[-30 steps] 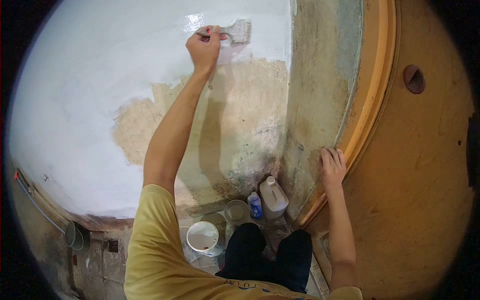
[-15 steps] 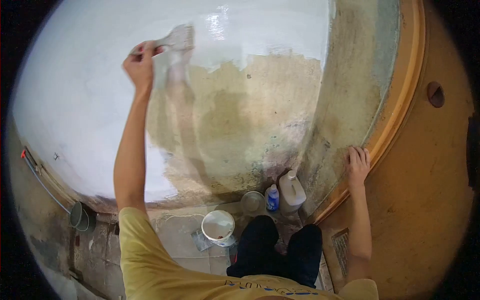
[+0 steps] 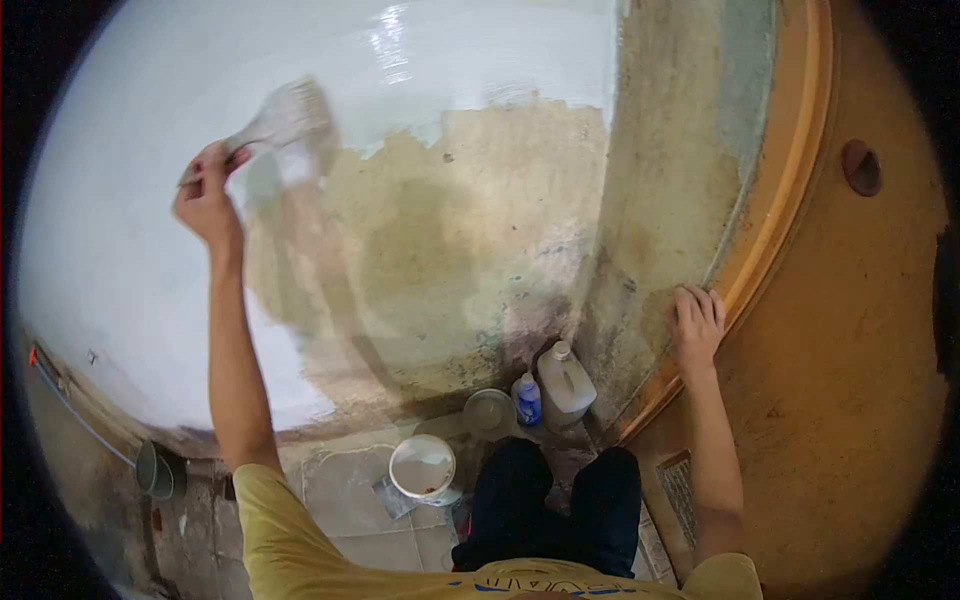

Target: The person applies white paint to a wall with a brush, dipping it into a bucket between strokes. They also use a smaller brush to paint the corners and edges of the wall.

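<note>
A wide paintbrush (image 3: 292, 115) is gripped by its handle in my left hand (image 3: 210, 195), its bristles up against the wall and slightly blurred. White paint (image 3: 130, 260) covers the upper and left wall, wet and shiny near the top. A bare, stained yellowish patch (image 3: 470, 240) lies below and right of the brush. My right hand (image 3: 698, 325) rests by the orange door frame (image 3: 765, 240), fingers slightly apart and laid against its inner edge, holding no loose object.
On the floor stands a white paint bucket (image 3: 422, 470). Near the wall corner are a round tub (image 3: 487, 412), a blue bottle (image 3: 527, 402) and a whitish jug (image 3: 567, 388). A dark bucket (image 3: 160, 470) and a blue-handled pole (image 3: 85, 415) are at lower left.
My left hand and the brush have moved left and downward in view, across the painted edge. The whole view has shifted slightly. My right hand stays at the frame.
</note>
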The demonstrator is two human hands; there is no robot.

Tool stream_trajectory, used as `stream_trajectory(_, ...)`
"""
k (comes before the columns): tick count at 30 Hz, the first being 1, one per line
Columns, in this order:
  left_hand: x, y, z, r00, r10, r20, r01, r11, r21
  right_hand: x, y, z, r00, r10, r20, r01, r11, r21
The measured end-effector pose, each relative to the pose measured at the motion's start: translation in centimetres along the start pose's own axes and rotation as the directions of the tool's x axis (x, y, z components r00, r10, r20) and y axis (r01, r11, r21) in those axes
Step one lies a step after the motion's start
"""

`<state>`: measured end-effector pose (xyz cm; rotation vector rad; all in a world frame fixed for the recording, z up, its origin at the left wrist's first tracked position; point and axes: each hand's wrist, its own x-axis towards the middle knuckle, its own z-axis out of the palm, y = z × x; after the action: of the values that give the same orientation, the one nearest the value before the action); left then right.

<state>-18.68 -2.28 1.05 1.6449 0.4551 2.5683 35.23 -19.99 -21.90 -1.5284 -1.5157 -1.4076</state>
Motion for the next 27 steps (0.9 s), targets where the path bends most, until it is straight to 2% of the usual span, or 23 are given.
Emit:
stream_trajectory(2,-2.6,-0.6,6.7,0.993,-0.096,0.063,0.101,0.991,-0.083,-0.2,0.3,0.6,0.998,-0.037,-0.052,0.035,0.999,-0.036)
stream_trajectory(4,-5.7,-1.4,13.6,0.983,-0.101,0.155,0.136,0.963,-0.232,-0.3,0.4,0.7,0.999,-0.023,-0.046,0.022,0.999,-0.029)
stream_trajectory(5,-7.4,-1.1,16.8,0.975,-0.121,0.187,0.164,0.958,-0.234,-0.3,0.4,0.7,0.999,-0.016,-0.043,0.015,1.0,-0.008)
stream_trajectory(6,-9.1,-1.5,20.1,0.971,-0.124,0.203,0.184,0.933,-0.31,-0.3,0.4,0.5,0.999,-0.014,-0.034,0.014,1.0,-0.012)
stream_trajectory(9,-13.2,-1.9,27.7,0.97,-0.09,0.224,0.172,0.91,-0.377,-0.5,0.4,0.6,1.0,0.029,-0.009,-0.028,0.998,0.052)
stream_trajectory(11,-15.3,-1.8,31.3,0.96,-0.176,0.22,0.262,0.842,-0.472,-0.1,0.3,0.1,1.0,0.023,-0.008,-0.023,0.999,0.031)
stream_trajectory(19,-18.9,-3.5,35.7,0.956,-0.192,0.223,0.274,0.855,-0.44,-0.3,0.6,0.4,1.0,0.017,-0.02,-0.016,1.0,0.013)
stream_trajectory(27,-17.8,-3.2,34.5,0.958,-0.181,0.225,0.258,0.884,-0.39,-0.1,0.5,0.0,1.0,0.015,-0.011,-0.014,0.999,0.044)
